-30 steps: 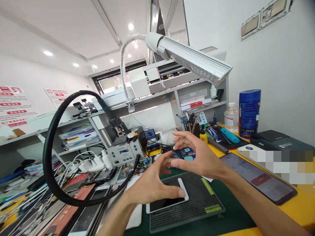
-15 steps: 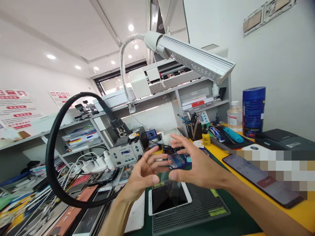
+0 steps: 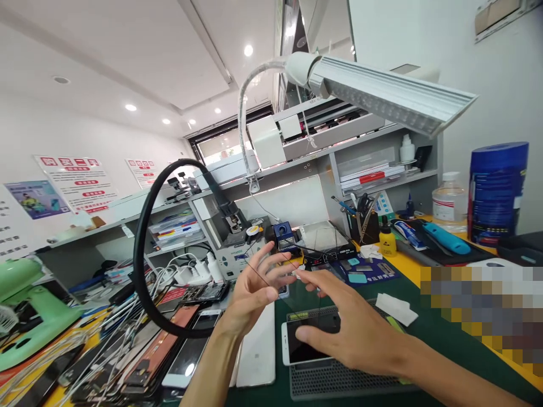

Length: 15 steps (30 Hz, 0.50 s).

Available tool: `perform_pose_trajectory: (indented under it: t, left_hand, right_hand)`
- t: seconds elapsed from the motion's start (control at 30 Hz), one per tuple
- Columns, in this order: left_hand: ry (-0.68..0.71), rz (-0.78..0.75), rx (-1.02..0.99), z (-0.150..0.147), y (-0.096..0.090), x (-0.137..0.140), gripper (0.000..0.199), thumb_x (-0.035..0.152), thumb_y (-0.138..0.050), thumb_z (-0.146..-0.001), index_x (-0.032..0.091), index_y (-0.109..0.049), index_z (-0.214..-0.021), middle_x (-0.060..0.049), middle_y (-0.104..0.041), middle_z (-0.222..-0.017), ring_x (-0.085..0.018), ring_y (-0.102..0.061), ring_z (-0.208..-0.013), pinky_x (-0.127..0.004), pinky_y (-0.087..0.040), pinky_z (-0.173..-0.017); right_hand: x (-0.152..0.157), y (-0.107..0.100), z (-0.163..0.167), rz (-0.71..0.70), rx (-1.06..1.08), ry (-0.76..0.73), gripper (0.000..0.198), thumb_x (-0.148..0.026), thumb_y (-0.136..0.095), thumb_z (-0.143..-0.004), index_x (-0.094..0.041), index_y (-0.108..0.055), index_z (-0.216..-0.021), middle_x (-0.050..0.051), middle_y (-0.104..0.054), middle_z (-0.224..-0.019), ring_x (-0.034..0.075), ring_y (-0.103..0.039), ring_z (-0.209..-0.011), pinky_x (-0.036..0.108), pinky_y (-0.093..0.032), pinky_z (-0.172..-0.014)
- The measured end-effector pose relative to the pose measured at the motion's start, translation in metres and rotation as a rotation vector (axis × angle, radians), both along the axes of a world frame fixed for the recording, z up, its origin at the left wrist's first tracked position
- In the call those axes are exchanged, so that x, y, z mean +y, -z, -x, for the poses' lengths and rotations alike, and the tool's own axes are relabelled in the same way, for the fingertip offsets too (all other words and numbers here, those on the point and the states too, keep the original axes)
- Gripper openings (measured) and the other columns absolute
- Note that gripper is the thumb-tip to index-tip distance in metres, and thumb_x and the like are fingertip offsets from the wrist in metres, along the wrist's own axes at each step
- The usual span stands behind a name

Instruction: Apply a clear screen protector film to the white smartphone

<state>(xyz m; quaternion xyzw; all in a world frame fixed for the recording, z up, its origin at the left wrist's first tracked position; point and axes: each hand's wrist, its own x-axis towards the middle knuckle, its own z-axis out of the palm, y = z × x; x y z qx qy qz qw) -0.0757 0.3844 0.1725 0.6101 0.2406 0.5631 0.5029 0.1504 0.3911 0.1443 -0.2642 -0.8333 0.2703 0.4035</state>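
My left hand [image 3: 258, 288] is raised over the bench, its fingers spread and slightly curled, the thumb apart from them. A thin dark line crosses its fingers; whether this is the edge of a clear sheet I cannot tell. My right hand [image 3: 343, 322] reaches in from the right, palm facing the left hand, its thumb and fingers wide apart. Below and behind the right hand lies a white-framed phone [image 3: 309, 353] with a dark screen, partly hidden by that hand. The phone rests on a grey perforated pad [image 3: 322, 384] on a green mat [image 3: 445, 345].
A white tablet-like slab [image 3: 257, 359] lies left of the pad. Beyond it are stacked phones and screens [image 3: 148, 362], with a black hose [image 3: 142, 265] looping above. White folded paper [image 3: 396, 309] lies right of the pad. A lamp [image 3: 390, 93] hangs overhead; a yellow bottle [image 3: 387, 240] stands behind.
The view has swung left, so the bench sits further right. My right hand has lowered and its thumb has moved away from my left thumb, over the phone. White paper has come into view.
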Motion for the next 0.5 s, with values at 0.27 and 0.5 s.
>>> perform_pose_trajectory:
  t: [0.27,0.5]
  left_hand:
    - [0.046,-0.034,0.132,-0.002,-0.02,0.009,0.087,0.03,-0.09,-0.071,0.028,-0.047,-0.147,-0.014,-0.06,-0.142,-0.039,-0.06,-0.131,-0.054,-0.049,-0.107]
    - [-0.29,-0.102,0.669,0.043,-0.053,0.016,0.08,0.047,-0.073,-0.084,0.022,-0.038,-0.151,-0.018,-0.052,-0.152,-0.035,-0.054,-0.137,-0.051,-0.05,-0.108]
  right_hand:
    - [0.004,-0.001,0.002,-0.017,0.091,0.074,0.061,-0.048,-0.073,-0.088,-0.033,-0.054,-0.144,0.009,-0.067,-0.128,0.03,-0.069,-0.107,0.046,-0.061,-0.089]
    - [0.01,0.002,0.001,0.09,0.085,0.142,0.072,-0.056,-0.07,-0.089,-0.032,-0.045,-0.152,0.012,-0.057,-0.148,0.034,-0.065,-0.12,0.049,-0.063,-0.092]
